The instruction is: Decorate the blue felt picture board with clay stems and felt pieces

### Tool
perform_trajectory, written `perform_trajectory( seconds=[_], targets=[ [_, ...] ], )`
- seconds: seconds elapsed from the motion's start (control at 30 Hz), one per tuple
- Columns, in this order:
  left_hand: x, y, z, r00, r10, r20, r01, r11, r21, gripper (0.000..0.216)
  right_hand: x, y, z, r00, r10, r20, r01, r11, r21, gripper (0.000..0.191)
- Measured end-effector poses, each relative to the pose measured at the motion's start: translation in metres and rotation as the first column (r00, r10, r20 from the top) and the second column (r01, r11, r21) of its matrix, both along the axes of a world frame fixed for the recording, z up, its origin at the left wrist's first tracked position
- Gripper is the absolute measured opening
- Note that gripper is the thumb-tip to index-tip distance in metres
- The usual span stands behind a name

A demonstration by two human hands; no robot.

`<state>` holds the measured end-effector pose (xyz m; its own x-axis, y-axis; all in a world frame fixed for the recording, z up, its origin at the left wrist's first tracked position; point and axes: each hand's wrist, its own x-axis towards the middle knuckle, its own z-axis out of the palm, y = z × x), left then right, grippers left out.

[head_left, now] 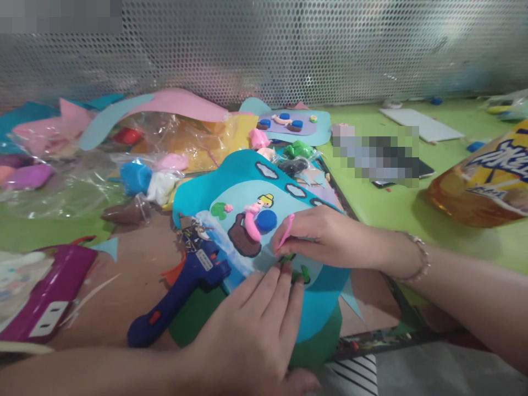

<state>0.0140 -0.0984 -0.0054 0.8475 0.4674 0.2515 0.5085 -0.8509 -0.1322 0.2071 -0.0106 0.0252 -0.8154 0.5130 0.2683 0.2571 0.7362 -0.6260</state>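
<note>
A blue foam craft board (231, 181) lies in front of me, with clay shapes stuck on it: a brown pot, a pink figure and a blue disc (267, 220). My right hand (325, 236) is closed in a pinch on a thin pink tool (285, 231), its tip down near small green clay pieces (303, 273) on the board. My left hand (256, 324) rests flat on the board's lower part, fingers stretched out, fingertips touching the green pieces.
A dark blue glue gun (181, 291) lies left of the board. Bags of coloured clay and foam sheets (165, 143) crowd the back left. A second decorated board (289, 126) sits behind. A yellow bottle (487, 181) lies at right; a purple case (49, 297) at left.
</note>
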Motion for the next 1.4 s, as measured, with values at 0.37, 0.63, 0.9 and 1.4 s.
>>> perform_trajectory(
  seconds=[0.37,0.63,0.9,1.4],
  targets=[
    [-0.0002,-0.0004,-0.0013,1.000,-0.005,0.028,0.005,1.000,-0.004,0.066,0.0008,-0.0003,0.0001,1.000,0.013,-0.005,-0.013,1.000,0.010,0.009],
    [-0.0011,0.0023,0.0016,1.000,0.001,-0.003,-0.001,1.000,-0.016,0.065,0.0014,-0.0004,-0.0015,0.998,-0.054,-0.044,0.056,0.996,0.066,0.008],
    [-0.0065,0.0076,-0.0018,0.994,-0.054,-0.095,0.041,0.990,-0.138,0.074,0.0037,0.0037,-0.0023,0.987,-0.150,-0.051,0.155,0.979,0.132,0.009],
    [-0.0063,0.0060,-0.0058,0.997,-0.045,-0.063,0.041,0.997,-0.060,0.074,0.0058,0.0036,-0.0006,0.999,-0.037,0.018,0.035,0.997,0.064,0.009]
  ],
)
